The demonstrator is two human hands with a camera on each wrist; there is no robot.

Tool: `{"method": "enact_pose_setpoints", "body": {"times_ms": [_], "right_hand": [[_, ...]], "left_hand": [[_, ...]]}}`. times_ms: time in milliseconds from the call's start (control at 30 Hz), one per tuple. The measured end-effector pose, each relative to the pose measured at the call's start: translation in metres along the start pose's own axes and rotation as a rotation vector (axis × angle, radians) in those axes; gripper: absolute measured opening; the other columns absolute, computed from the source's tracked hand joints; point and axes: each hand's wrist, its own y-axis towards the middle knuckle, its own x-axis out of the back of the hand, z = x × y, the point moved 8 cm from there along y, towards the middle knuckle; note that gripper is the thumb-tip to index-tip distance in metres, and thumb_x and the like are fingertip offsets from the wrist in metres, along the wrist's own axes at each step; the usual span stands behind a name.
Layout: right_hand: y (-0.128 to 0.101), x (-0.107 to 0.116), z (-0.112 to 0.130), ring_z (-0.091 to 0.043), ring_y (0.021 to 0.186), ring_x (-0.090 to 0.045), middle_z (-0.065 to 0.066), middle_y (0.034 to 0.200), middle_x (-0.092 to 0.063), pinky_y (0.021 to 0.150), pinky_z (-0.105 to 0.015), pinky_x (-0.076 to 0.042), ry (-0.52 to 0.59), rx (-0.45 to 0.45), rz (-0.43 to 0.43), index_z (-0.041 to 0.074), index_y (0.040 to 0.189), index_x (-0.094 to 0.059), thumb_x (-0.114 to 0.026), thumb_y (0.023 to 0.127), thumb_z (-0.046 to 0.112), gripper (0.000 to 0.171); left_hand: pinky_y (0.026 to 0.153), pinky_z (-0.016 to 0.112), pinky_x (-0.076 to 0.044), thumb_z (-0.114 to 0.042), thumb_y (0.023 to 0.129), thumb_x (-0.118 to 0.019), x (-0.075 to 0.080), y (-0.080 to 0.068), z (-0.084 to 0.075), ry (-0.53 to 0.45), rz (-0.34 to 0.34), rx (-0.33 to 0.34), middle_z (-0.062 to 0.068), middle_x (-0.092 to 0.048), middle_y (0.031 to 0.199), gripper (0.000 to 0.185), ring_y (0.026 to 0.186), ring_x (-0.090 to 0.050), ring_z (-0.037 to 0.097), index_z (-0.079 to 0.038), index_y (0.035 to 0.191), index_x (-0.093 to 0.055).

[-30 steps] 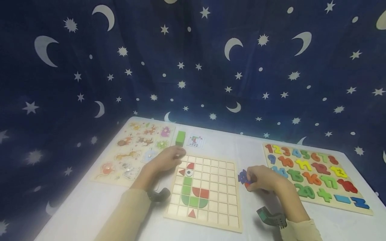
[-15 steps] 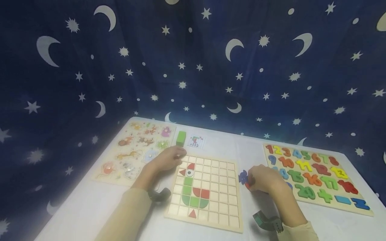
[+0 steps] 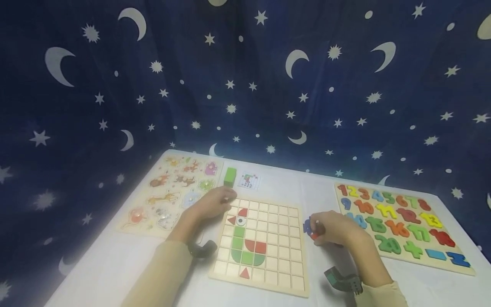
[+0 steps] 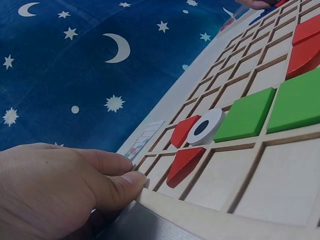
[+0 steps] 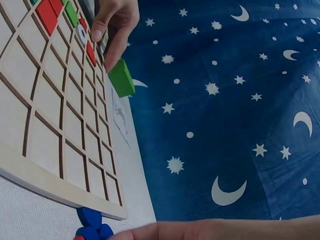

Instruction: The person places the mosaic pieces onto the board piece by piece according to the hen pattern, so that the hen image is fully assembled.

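A wooden grid board [image 3: 284, 265] lies at the middle of the table, with red and green pieces and a round eye piece [image 3: 241, 220] forming part of a bird. My left hand [image 3: 212, 202] holds the board's far left corner; in the left wrist view, thumb and forefinger meet at that edge. To the right of the board, my right hand [image 3: 335, 228] has its fingers curled at a small cluster of blue pieces [image 5: 89, 217] with a red piece [image 3: 314, 235] among them. The fingers partly cover these pieces, hiding exactly which ones the fingertips pinch.
Behind the board stand a green block stack [image 3: 230, 176] and a small picture card [image 3: 249, 181]. At left lies an animal puzzle board [image 3: 128, 226]. A number puzzle board [image 3: 418, 261] lies at right, beyond my right hand. A starry blue cloth [image 3: 261, 64] hangs behind the table.
My right hand's fingers shift slightly over the blue and red pieces, covering more of the blue ones. The left hand and the board stay where they were.
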Motion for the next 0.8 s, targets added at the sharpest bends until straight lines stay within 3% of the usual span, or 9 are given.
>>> {"method": "enact_pose_setpoints", "body": {"times_ms": [300, 467, 800], "right_hand": [[0.0006, -0.0018, 0.0036, -0.013, 0.076, -0.052, 0.008, 0.079, -0.061, 0.068, -0.031, -0.051, -0.004, 0.075, 0.030, 0.024, 0.073, -0.063, -0.080, 0.069, 0.007, 0.025], [-0.0005, -0.0047, 0.0015, -0.014, 0.073, -0.052, 0.005, 0.076, -0.059, 0.061, -0.028, -0.047, 0.032, 0.014, 0.064, 0.021, 0.074, -0.060, -0.083, 0.068, 0.016, 0.024], [-0.0044, 0.0022, 0.0037, -0.016, 0.067, -0.052, 0.003, 0.073, -0.060, 0.059, -0.031, -0.047, -0.085, -0.054, -0.001, 0.016, 0.078, -0.065, -0.084, 0.066, 0.029, 0.026]], "left_hand": [[0.114, 0.045, -0.034, -0.008, 0.086, -0.062, 0.0007, -0.0019, -0.0015, 0.002, -0.011, -0.020, 0.011, -0.056, 0.134, 0.041, 0.129, -0.048, 0.030, -0.006, 0.127, -0.058], [0.115, 0.044, -0.033, -0.008, 0.086, -0.062, -0.0012, -0.0016, 0.0023, 0.014, 0.007, 0.000, 0.010, -0.055, 0.135, 0.042, 0.130, -0.047, 0.028, -0.007, 0.127, -0.058], [0.115, 0.044, -0.033, -0.009, 0.086, -0.062, -0.0005, 0.0000, -0.0004, 0.027, 0.001, -0.026, 0.010, -0.055, 0.135, 0.041, 0.130, -0.047, 0.028, -0.006, 0.127, -0.058]]}}
